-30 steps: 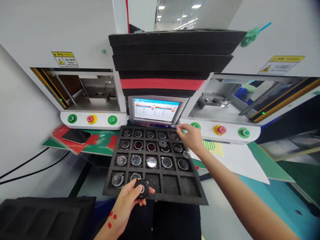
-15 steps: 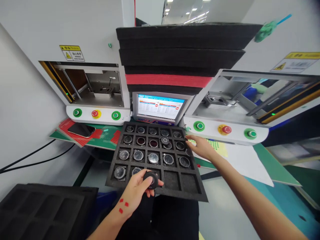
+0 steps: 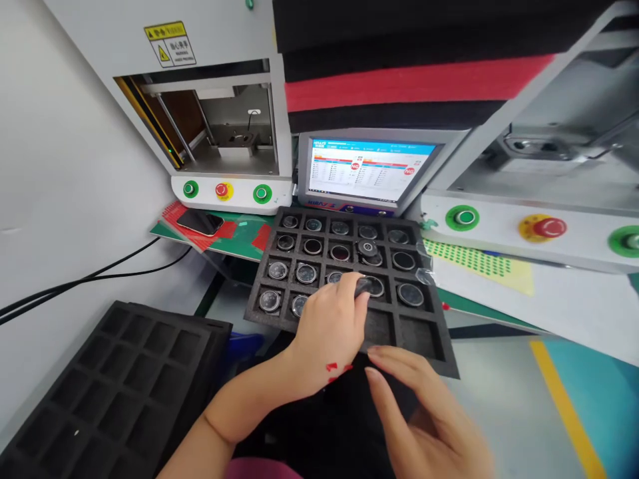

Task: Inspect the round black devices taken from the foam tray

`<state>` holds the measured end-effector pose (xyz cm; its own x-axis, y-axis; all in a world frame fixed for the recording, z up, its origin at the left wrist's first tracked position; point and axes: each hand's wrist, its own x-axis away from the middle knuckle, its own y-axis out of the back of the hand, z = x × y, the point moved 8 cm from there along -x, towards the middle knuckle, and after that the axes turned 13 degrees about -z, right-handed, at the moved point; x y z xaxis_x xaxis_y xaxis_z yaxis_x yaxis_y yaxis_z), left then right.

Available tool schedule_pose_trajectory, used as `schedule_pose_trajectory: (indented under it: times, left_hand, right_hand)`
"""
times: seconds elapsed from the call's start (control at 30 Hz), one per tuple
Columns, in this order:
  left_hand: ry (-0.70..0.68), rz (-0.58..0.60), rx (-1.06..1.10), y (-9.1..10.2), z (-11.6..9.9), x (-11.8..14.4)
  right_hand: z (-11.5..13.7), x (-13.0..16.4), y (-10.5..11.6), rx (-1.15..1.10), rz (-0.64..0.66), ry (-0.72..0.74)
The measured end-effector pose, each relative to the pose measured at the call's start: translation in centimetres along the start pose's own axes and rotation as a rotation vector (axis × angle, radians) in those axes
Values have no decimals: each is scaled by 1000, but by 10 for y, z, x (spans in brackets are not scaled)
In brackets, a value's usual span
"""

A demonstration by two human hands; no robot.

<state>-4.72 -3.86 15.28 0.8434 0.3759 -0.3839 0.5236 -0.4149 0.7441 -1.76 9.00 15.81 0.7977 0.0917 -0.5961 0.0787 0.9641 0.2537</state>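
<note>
Left hand (image 3: 329, 319) is over the near rows of the black foam tray (image 3: 279, 293), fingers curled around a small dark round part (image 3: 363, 285) pinched at the fingertips, just above the third row of pockets. Right hand (image 3: 424, 419) hangs nearer the body, below the tray's front edge, fingers loosely spread and holding nothing. Risk: the part looks gripped only at its rim, so it could slip and drop onto a filled pocket, scuffing a glassy round unit (image 3: 410, 294) already seated there (one piece (image 3: 368, 249) further back also sits tilted, not flush). The tray overhangs the bench edge, so a hard push could tip it. Materials: tray is soft matte foam with square pockets; units are round, metal-rimmed, with shiny faces; the part looks like smooth hard plastic. A second empty foam tray (image 3: 114, 386) lies lower left; monitor (image 3: 369, 169) behind.
</note>
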Motion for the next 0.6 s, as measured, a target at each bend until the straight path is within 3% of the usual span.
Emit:
schedule_pose_trajectory:
  times: [0.17,0.4,0.5,0.6]
  left_hand:
    - [-137,-288,-37,20,-13,3]
    - [-150,-368,-3,31,-18,5]
    - [-149,-378,11,33,-18,6]
    - [-137,-375,32,35,-17,9]
  right_hand:
    - [-17,13,-4,-123,-30,-248]
    - [-24,13,-9,-327,-33,-492]
    - [-22,11,-13,-356,8,-491]
    - [-16,11,-13,-298,46,-368]
